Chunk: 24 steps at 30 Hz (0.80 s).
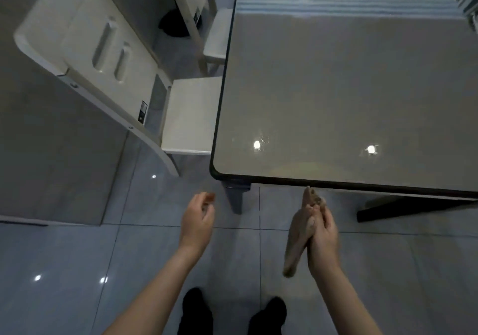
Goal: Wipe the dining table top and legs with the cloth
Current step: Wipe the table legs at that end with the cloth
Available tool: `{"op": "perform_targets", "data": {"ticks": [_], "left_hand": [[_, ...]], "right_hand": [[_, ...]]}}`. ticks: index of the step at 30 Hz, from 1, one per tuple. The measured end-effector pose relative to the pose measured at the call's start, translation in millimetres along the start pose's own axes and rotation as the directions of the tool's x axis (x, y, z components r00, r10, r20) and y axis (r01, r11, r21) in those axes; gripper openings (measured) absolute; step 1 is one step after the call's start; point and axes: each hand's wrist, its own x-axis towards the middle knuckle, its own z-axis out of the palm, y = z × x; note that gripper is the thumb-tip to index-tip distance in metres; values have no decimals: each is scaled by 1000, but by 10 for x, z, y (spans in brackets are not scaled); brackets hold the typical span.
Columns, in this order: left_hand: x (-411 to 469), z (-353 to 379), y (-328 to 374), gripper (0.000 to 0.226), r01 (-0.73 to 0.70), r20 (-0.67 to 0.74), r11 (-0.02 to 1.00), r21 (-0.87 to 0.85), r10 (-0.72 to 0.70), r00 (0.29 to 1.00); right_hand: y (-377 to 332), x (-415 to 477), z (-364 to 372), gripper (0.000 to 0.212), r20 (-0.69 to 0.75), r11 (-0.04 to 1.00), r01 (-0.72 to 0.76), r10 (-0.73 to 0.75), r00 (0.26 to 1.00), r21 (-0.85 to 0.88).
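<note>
A pale chair (85, 50) stands at far left, its slotted back tilted toward the camera and its seat tucked against the long edge of the counter (349, 96), with a second chair (212, 37) beyond it along the same side. Over the glossy grey tiled floor (64, 257), the person's left hand (198, 218) hangs empty, fingers loosely curled and half open, just short of the counter's near corner and close to the grey table leg (236, 197) below that corner. To its right, the right hand (322, 231) is closed around the cloth (297, 239), a tan, limp, crumpled strip pinched between thumb and fingers; one end pokes up to the counter's dark near rim, though whether it touches cannot be told, and the other end dangles below the wrist. The counter's top is smooth, greyish and shiny, showing two bright ceiling-light reflections near its front edge. A dark crossbar (413, 208) shows under the counter at right. Two dark shoes (232, 311) stand on the tiles below.
</note>
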Motion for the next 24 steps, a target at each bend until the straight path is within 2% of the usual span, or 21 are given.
{"op": "perform_targets", "data": {"ticks": [3,6,10,14,17,21,24], "left_hand": [[195,125,-335,28,105,60,991,-88,-100,993],[512,296,-592,37,127,145,972,-198,-99,984],[920,544,-711,42,84,206,915,-395,-1,979],[1233,846,-973,30,11,221,862,-506,118,968],[1373,1127,-1156,35,-28,199,790,-612,189,962],[1430,1398,-1349,56,-187,160,727,-661,379,911],[1584,1517,-1583,50,-314,81,681,-662,482,873]], "right_hand": [[334,141,198,21,-41,1000,17,-17,999,16],[718,386,427,21,-45,994,102,-100,994,42],[1215,803,762,21,-93,974,180,-168,981,137],[1631,1183,1083,21,-99,915,312,-296,950,255],[1854,1433,1244,23,-48,847,459,-464,884,266],[2131,1680,1346,22,33,738,601,-639,768,306],[2285,1820,1422,21,54,613,715,-770,635,336]]}}
